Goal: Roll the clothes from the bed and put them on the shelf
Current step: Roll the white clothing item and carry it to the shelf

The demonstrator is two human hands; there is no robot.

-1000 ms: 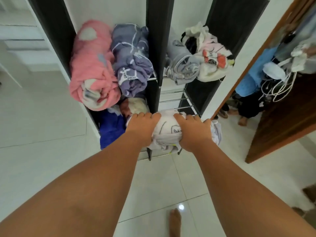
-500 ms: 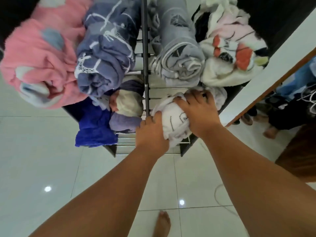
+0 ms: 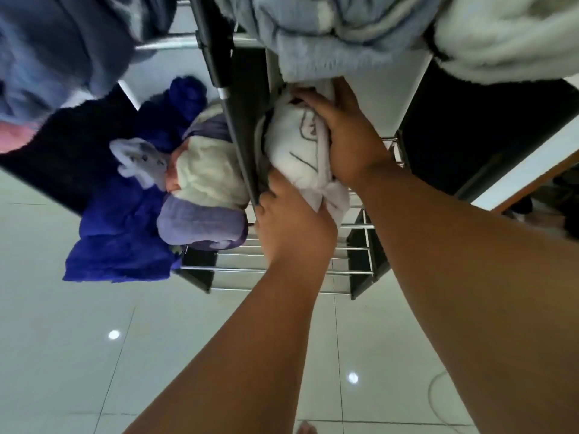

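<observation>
Since the frame half a second back, the head camera has come in much closer to the shelf, so the upper bundles now fill the top edge, and the white rolled garment has gone deeper into the lower right compartment.

Head view: the right hand lies over the top and right side of the white roll, its fingers curled round the far end under the light blue bundle on the tier above; its grip is closed on the roll. The left hand presses against the near, lower end of the same roll, thumb side next to the black centre post, grip narrow and holding cloth. The roll sits on the metal rods of the lower tier, just right of that post. Left of the post, in the neighbouring compartment, lie a cream and lilac bundle and a deep blue fleece that hangs out over the tiled floor. A cream fluffy bundle is at top right. A bare toe shows at the bottom edge.
</observation>
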